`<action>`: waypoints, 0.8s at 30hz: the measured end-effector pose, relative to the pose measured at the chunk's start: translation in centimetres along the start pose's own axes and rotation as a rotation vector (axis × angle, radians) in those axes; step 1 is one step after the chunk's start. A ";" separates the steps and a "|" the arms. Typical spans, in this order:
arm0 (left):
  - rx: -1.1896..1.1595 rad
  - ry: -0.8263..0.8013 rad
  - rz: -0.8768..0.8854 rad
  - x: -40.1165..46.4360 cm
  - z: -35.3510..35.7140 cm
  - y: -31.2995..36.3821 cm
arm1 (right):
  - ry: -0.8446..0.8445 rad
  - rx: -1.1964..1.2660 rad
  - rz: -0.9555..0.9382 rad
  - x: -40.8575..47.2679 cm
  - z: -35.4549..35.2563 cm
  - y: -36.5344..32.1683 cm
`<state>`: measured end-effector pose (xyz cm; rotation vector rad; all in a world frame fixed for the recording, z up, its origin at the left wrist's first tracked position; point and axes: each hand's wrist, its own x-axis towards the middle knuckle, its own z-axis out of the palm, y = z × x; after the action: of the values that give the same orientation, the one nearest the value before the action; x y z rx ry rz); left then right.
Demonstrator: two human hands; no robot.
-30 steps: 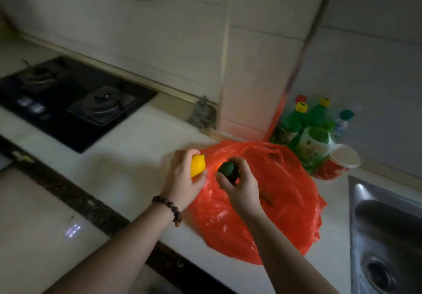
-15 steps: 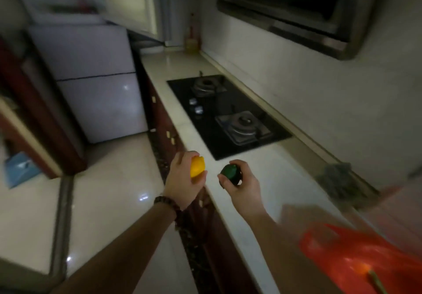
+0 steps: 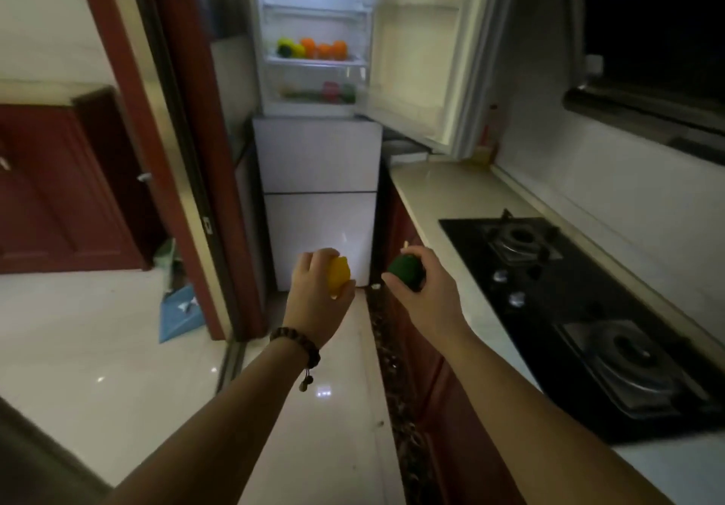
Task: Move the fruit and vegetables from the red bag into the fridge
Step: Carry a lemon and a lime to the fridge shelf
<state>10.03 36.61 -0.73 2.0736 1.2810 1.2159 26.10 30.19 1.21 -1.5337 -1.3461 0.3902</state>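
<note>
The fridge (image 3: 317,175) stands at the far end of the kitchen with its upper door (image 3: 423,53) swung wide to the right and its two lower fronts closed. On a lit shelf inside sit orange fruit (image 3: 325,49) with a yellow and a dark green piece (image 3: 289,49) to their left; below them a drawer shows red and green produce (image 3: 333,92), too blurred to name. Along the right side runs the pale bench (image 3: 451,194), carrying a black gas hob (image 3: 580,308) with two burners. A red-brown door frame (image 3: 184,143) rises on the left above the glossy white floor (image 3: 78,328).

Both arms reach forward over the floor, well short of the fridge. The left hand (image 3: 317,296), with a beaded bracelet (image 3: 296,345) on its wrist, has fingers curled over a yellow lemon (image 3: 339,275), which shows at the hand's right side. The right hand (image 3: 423,292) grips a dark green fruit (image 3: 406,268) between thumb and curled fingers, the fruit sitting at the hand's upper left. The two fruits are held near each other, level, in front of the lowest fridge front.
</note>
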 end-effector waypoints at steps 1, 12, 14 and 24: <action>0.003 0.017 -0.009 1.5 -0.4 -0.7 | -0.008 0.004 -0.013 1.8 0.9 -0.2; 0.060 0.102 -0.088 21.0 1.3 -7.5 | -0.042 0.091 -0.121 24.0 7.4 2.9; 0.096 0.103 -0.073 25.4 2.3 -8.2 | -0.037 0.110 -0.141 29.1 7.6 3.8; 0.172 0.155 -0.016 45.1 6.5 -9.9 | -0.060 0.085 -0.233 50.1 8.7 6.3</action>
<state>19.29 81.10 9.49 2.1163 1.5174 1.3227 39.03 78.96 10.34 -1.2873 -1.5170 0.3447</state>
